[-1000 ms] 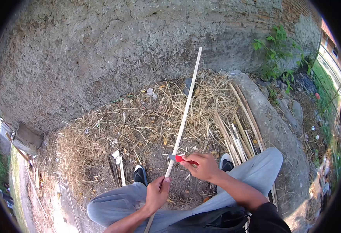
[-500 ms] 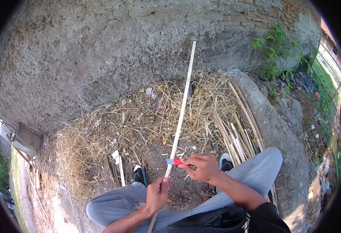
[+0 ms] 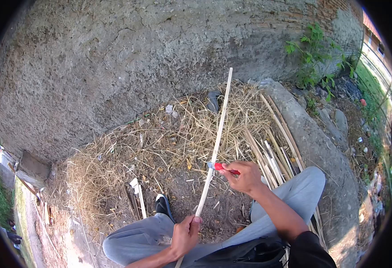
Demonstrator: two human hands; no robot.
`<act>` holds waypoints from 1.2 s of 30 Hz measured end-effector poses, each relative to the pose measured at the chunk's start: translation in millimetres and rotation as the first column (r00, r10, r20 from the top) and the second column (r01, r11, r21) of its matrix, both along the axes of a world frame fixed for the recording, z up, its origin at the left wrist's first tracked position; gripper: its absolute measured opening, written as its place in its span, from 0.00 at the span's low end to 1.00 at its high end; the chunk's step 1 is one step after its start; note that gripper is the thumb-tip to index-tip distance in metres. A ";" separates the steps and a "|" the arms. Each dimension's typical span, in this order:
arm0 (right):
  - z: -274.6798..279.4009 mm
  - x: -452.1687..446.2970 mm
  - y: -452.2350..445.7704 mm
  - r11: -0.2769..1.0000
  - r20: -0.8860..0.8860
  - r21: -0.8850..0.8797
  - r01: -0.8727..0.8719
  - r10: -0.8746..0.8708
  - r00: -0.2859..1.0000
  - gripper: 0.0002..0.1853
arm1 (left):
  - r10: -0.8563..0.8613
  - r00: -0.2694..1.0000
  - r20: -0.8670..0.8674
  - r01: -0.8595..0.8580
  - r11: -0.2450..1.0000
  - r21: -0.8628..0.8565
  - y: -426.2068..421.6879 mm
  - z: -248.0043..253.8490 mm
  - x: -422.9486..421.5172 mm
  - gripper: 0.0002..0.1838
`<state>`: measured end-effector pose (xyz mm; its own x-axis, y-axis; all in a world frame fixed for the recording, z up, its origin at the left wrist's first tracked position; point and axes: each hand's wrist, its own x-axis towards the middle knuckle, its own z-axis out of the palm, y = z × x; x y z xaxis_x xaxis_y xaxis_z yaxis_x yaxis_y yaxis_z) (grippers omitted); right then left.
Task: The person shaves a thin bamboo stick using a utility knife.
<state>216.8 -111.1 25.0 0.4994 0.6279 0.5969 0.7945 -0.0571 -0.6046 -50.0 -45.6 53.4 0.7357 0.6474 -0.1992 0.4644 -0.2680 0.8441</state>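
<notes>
My left hand (image 3: 185, 236) grips the pale wooden strip (image 3: 222, 120) near its lower end, the length slanting up and away between my knees over the scattered straw (image 3: 100, 183). My right hand (image 3: 245, 177), apart from the left and farther up, is closed around a red-handled knife (image 3: 219, 166), blade crossing the strip; more sticks (image 3: 274, 163) lie beyond my right knee.
</notes>
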 end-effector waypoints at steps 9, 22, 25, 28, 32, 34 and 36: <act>-3.2 75.6 -13.1 0.944 -0.057 -0.073 0.322 -0.326 0.944 0.10 | -0.120 0.991 -0.051 0.121 0.993 0.013 -13.2 2.6 -17.7 0.13; -13.1 81.3 -9.2 0.921 -0.491 0.089 0.378 -0.290 0.821 0.10 | -0.123 0.991 -0.043 0.121 0.991 -0.058 10.7 -5.1 -7.2 0.15; -17.8 95.9 -16.7 0.834 -0.181 0.052 0.549 -0.533 0.827 0.13 | -0.133 0.990 -0.047 0.130 0.990 -0.056 12.2 -2.6 -12.2 0.15; -28.4 129.7 -27.9 0.843 -0.493 0.156 0.515 -0.386 0.780 0.10 | -0.117 0.992 -0.050 0.112 0.988 -0.103 17.9 -0.2 -12.5 0.15; -16.4 127.3 -32.2 0.829 -0.732 0.258 0.495 -0.166 0.661 0.11 | -0.087 0.995 -0.057 0.075 0.979 -0.191 24.0 -7.1 -10.9 0.15; -14.2 109.6 -24.1 0.868 -0.738 0.212 0.449 -0.159 0.656 0.10 | -0.082 0.995 -0.055 0.070 0.980 -0.185 24.2 -9.6 -7.9 0.15; -10.4 88.5 -17.1 0.943 -0.662 0.112 0.314 -0.165 0.731 0.12 | -0.079 0.995 -0.054 0.068 0.982 -0.176 23.5 -10.7 -6.7 0.15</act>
